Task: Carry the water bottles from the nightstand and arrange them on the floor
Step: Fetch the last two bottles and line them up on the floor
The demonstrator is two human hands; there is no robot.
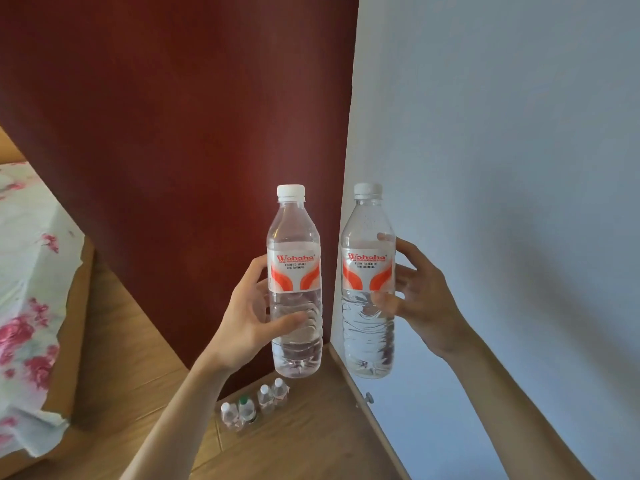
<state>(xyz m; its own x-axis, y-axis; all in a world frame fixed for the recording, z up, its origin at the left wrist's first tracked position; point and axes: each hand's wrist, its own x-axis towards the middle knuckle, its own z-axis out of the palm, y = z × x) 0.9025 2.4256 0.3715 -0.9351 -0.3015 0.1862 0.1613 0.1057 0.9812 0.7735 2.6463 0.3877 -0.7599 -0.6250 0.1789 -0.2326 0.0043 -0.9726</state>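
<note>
The left hand (247, 317) grips a clear plastic white-capped water bottle (294, 268) upright around its middle, and the right hand (420, 299) grips a second matching bottle (369, 271) just beside it. Far below both hands, four small bottles (254, 405) stand on the wooden floor (311, 431). Best to lower both upright next to that row and let go only once each is seated.

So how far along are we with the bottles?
Four bottles stand on the floor. In hand: a bottle in the left hand, a second bottle in the right hand, both upright, not yet set down. The nightstand is out of view, so the remainder is unknown.
</note>
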